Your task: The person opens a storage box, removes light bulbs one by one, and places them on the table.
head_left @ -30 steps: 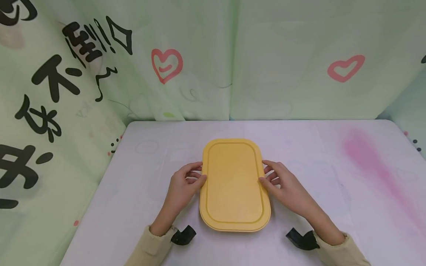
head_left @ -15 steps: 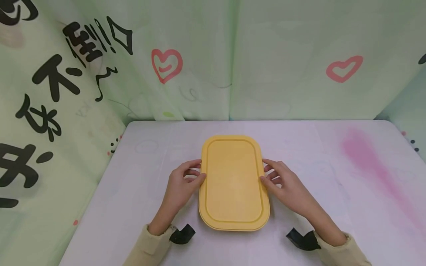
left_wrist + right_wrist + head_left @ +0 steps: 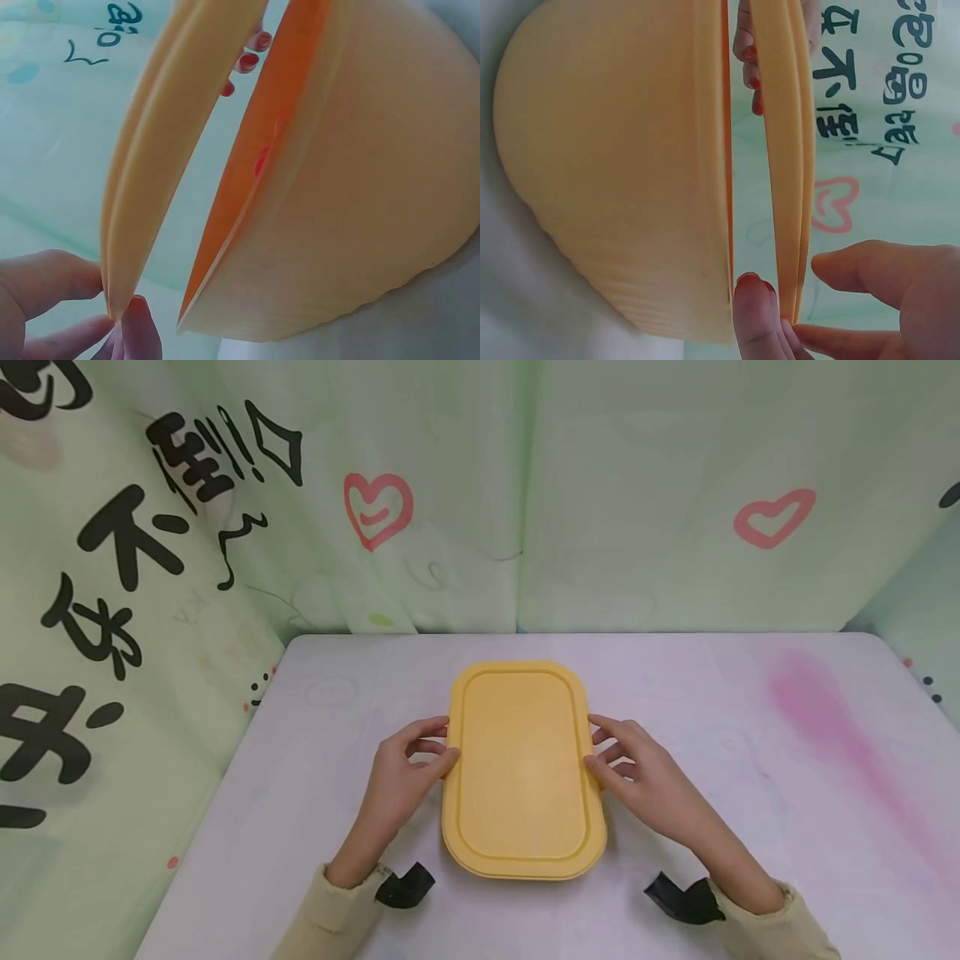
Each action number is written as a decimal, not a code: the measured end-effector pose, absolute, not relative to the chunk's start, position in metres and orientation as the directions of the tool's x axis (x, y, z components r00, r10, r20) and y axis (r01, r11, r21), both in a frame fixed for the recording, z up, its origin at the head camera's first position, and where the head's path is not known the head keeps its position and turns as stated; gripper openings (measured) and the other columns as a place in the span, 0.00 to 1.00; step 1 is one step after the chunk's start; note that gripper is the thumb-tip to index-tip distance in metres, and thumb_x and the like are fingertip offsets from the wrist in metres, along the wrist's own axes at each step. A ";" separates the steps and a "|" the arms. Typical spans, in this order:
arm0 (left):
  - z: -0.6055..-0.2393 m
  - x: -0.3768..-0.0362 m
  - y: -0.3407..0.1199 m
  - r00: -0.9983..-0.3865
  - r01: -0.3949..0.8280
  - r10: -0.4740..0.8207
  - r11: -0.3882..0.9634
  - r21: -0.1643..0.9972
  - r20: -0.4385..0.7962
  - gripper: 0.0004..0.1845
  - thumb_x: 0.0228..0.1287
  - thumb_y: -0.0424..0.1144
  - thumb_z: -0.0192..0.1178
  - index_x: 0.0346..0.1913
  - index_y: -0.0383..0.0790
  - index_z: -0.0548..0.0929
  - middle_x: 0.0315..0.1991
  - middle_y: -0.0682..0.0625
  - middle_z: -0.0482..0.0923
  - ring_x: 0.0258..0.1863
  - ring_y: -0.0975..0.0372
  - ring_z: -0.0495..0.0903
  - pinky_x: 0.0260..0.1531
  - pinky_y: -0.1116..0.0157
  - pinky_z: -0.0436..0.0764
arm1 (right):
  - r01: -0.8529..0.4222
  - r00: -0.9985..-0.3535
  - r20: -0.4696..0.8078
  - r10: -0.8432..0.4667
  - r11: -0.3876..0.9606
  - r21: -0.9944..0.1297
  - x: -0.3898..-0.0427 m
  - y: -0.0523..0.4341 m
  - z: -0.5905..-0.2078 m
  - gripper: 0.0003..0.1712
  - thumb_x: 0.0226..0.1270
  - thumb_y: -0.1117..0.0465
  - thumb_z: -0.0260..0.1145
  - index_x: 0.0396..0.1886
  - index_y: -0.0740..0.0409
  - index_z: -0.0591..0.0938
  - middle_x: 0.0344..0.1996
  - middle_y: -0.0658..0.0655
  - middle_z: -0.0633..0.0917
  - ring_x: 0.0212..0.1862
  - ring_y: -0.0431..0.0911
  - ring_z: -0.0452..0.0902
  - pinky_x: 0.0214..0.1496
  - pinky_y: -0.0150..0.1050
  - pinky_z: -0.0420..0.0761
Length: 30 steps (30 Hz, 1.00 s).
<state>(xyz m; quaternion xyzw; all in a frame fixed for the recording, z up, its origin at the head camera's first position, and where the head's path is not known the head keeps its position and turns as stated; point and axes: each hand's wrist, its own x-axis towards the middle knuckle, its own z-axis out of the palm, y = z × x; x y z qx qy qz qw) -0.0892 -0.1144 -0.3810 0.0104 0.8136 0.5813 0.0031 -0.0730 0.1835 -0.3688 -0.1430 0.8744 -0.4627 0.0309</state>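
Observation:
A yellow rounded rectangular lid [image 3: 521,768] is held by both hands in the head view. My left hand [image 3: 405,777] pinches its left edge and my right hand [image 3: 645,781] its right edge. Under the lid, both wrist views show a matching yellow box [image 3: 375,165] with a gap between the two. The gap is wider in the left wrist view than in the right. Through it the orange inner wall [image 3: 259,142] shows, with a small red patch [image 3: 261,162]. From above, the lid hides the box and whatever lies inside.
A pale pinkish-white table [image 3: 330,693] with a pink smear [image 3: 832,710] on the right supports the box. Green curtains [image 3: 615,510] with black writing and red hearts hang behind and to the left. Black straps [image 3: 405,885] stick out at both cuffs.
The lid has risen slightly and shifted a little to the left, looking larger in the head view. My left hand has moved left with it; both hands keep their hold.

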 end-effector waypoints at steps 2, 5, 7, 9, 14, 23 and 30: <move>-0.381 -0.090 -0.116 -1.000 0.013 0.017 0.315 0.949 0.008 0.21 0.60 0.33 0.70 0.58 0.41 0.83 0.50 0.47 0.83 0.44 0.58 0.82 0.34 0.73 0.81 | -0.211 -0.957 0.068 -0.283 0.511 -0.833 -0.073 0.183 -0.368 0.31 0.73 0.61 0.63 0.71 0.64 0.67 0.52 0.60 0.75 0.47 0.48 0.80 0.47 0.35 0.85; -0.381 -0.091 -0.118 -1.000 0.011 0.012 0.287 0.958 0.008 0.22 0.59 0.33 0.70 0.57 0.41 0.83 0.49 0.46 0.83 0.43 0.58 0.82 0.33 0.73 0.82 | -0.205 -0.954 0.059 -0.295 0.495 -0.844 -0.074 0.182 -0.366 0.32 0.72 0.63 0.63 0.72 0.64 0.66 0.53 0.61 0.75 0.47 0.49 0.81 0.44 0.33 0.85; -0.382 -0.091 -0.120 -1.000 0.007 0.005 0.278 0.961 0.006 0.22 0.58 0.32 0.70 0.57 0.42 0.83 0.49 0.46 0.83 0.43 0.58 0.82 0.33 0.73 0.82 | -0.212 -0.950 0.063 -0.306 0.486 -0.848 -0.075 0.180 -0.366 0.32 0.72 0.64 0.63 0.72 0.65 0.65 0.53 0.62 0.75 0.47 0.49 0.81 0.42 0.32 0.85; -0.382 -0.091 -0.122 -1.000 -0.001 -0.001 0.275 0.961 -0.001 0.22 0.58 0.33 0.70 0.57 0.42 0.83 0.49 0.47 0.83 0.43 0.59 0.82 0.33 0.73 0.82 | -0.217 -0.948 0.063 -0.312 0.485 -0.847 -0.075 0.178 -0.365 0.33 0.71 0.65 0.64 0.72 0.66 0.65 0.52 0.62 0.75 0.47 0.49 0.82 0.42 0.32 0.85; -0.382 -0.091 -0.128 -0.999 -0.028 -0.022 0.284 0.958 -0.023 0.22 0.59 0.33 0.70 0.57 0.44 0.83 0.49 0.49 0.82 0.43 0.60 0.81 0.34 0.71 0.83 | -0.221 -0.944 0.060 -0.324 0.487 -0.845 -0.078 0.172 -0.362 0.33 0.70 0.66 0.65 0.72 0.67 0.66 0.51 0.62 0.74 0.46 0.49 0.82 0.44 0.33 0.85; -0.381 -0.090 -0.140 -0.998 -0.057 -0.043 0.292 0.955 -0.046 0.22 0.60 0.34 0.70 0.58 0.44 0.82 0.51 0.49 0.82 0.44 0.58 0.80 0.35 0.72 0.84 | -0.199 -0.943 0.018 -0.331 0.520 -0.831 -0.085 0.160 -0.361 0.34 0.69 0.64 0.66 0.71 0.66 0.66 0.52 0.61 0.75 0.47 0.49 0.82 0.46 0.36 0.87; -0.380 -0.089 -0.149 -0.997 -0.077 -0.054 0.326 0.942 -0.063 0.22 0.61 0.35 0.69 0.60 0.44 0.81 0.53 0.48 0.81 0.45 0.58 0.79 0.37 0.73 0.84 | -0.182 -0.938 -0.005 -0.348 0.503 -0.845 -0.087 0.150 -0.360 0.34 0.69 0.65 0.66 0.72 0.66 0.65 0.53 0.61 0.75 0.47 0.49 0.81 0.45 0.36 0.87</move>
